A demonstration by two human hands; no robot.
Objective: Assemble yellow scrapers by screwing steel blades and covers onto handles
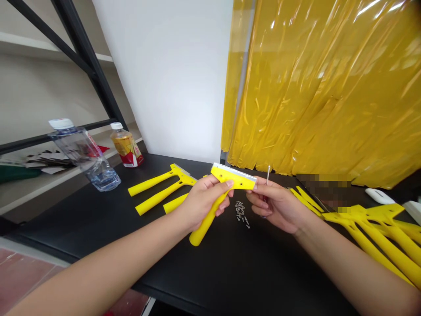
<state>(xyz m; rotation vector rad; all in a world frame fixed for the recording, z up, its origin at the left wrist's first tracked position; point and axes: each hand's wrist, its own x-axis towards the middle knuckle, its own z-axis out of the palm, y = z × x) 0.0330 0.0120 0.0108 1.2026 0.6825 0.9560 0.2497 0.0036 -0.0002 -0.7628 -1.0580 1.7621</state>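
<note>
A yellow scraper (230,177) with a metal blade strip along its top edge is held up over the black table. My left hand (207,193) wraps round its neck, thumb on the front, and the handle slants down toward me. At the blade's right end, my right hand (271,199) has its thumb and forefinger by the corner. The same hand grips a thin screwdriver (269,173), its metal shaft pointing up and its handle mostly hidden by the fingers. Beneath the hands lies a small heap of screws and nuts (240,210).
Several yellow scrapers (158,193) lie left of my hands, and a pile of scraper handles (375,228) is at the right. A clear water bottle (88,153) and a drink bottle (126,147) stand at back left. Yellow plastic sheeting (322,87) hangs behind the table (256,272).
</note>
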